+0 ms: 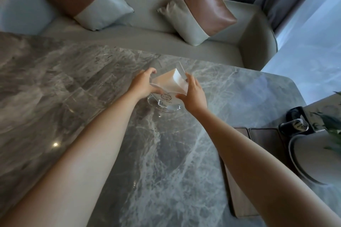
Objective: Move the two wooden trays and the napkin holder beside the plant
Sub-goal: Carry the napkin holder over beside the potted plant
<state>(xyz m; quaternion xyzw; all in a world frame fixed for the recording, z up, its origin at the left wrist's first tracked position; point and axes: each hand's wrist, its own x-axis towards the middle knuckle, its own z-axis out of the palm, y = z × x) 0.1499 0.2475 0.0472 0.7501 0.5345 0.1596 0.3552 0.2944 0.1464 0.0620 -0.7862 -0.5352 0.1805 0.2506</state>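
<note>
Head view | left hand [143,84] and right hand [193,96] are clasping the napkin holder [165,86] | lifting level should be keeping napkins in.

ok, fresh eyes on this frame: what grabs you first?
Both hands, left hand and right hand, cup a clear napkin holder mid-table on the grey marble table. Two brown-and-grey cushions sit on the sofa behind. At the right edge, plant leaves beside wooden trays.

table [166,153] grey, white-veined marble | napkins [170,81] white | cushions [206,5] brown and pale grey
</note>
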